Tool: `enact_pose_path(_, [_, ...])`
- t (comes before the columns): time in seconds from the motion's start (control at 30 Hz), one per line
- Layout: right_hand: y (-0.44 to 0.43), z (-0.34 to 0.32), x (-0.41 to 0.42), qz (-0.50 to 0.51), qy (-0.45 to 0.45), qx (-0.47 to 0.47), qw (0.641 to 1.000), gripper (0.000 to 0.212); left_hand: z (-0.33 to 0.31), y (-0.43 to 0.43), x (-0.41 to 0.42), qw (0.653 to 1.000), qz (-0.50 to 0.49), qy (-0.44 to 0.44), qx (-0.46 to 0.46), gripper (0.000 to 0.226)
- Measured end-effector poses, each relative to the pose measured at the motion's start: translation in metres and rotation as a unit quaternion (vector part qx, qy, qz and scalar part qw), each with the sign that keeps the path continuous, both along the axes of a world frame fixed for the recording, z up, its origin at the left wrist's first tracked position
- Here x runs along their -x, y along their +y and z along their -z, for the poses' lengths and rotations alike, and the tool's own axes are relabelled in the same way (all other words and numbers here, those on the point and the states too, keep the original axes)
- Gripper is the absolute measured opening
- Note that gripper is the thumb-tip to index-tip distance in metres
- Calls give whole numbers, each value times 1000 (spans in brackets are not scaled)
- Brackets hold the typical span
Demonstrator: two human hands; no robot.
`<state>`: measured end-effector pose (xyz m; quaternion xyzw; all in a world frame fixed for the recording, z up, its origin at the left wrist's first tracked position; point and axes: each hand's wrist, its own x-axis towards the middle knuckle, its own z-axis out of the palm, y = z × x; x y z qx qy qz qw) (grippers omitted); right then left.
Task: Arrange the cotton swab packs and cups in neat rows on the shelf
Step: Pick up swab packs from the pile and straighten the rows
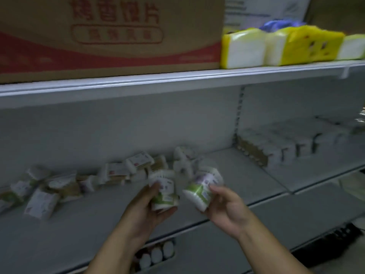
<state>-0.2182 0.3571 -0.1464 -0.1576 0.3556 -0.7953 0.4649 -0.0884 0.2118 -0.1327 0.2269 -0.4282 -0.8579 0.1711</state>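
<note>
Shelf (246,175), L side: packs (42,202) lie jumbled, facing all ways, no row. Centre: left hand (146,212) curls round left cup (164,191), thumb on its upper side, fingers beneath; cup near upright, axis approx. vertical, above shelf front. Just beside it, right cup (201,186) tilts, axis lower-L to upper-R, white end toward camera — right hand (227,208) grips its R side, thumb on top. Frame blurred.

Dim white metal shelving (138,125), a red-printed cardboard box (110,36) and yellow tissue packs (280,46) on the upper shelf (177,80).
</note>
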Motion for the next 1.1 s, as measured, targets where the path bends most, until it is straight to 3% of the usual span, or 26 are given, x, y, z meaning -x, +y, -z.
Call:
enact_pose_path(0.2, [133,-3,60,119,16,27,992,88,5,114,81,992,102,50,61,98])
enact_pose_path(0.37, [239,22,100,174,-47,16,983,87,15,204,151,985,158,42,56,90])
enact_pose_path(0.43, [273,31,116,202,-61,3,977,82,22,235,178,978,195,37,70,100])
enact_pose_path(0.6, [332,44,172,272,-87,-37,958,110,34,287,258,966,238,31,97,113])
enact_pose_path(0.67, [345,42,201,291,-87,-44,952,101,38,302,296,961,255,33,101,113])
enact_pose_path(0.77, [359,38,250,335,-96,-71,934,61,47,325,360,954,277,34,108,108])
enact_pose_path(0.9, [382,35,319,423,-40,-169,889,55,54,358,442,946,307,29,102,91])
enact_pose_path(1.03, [416,31,380,496,7,-200,845,49,47,390,514,934,334,48,118,73])
enact_pose_path(1.1, [428,34,402,516,32,-213,829,46,50,407,541,936,318,54,141,75])
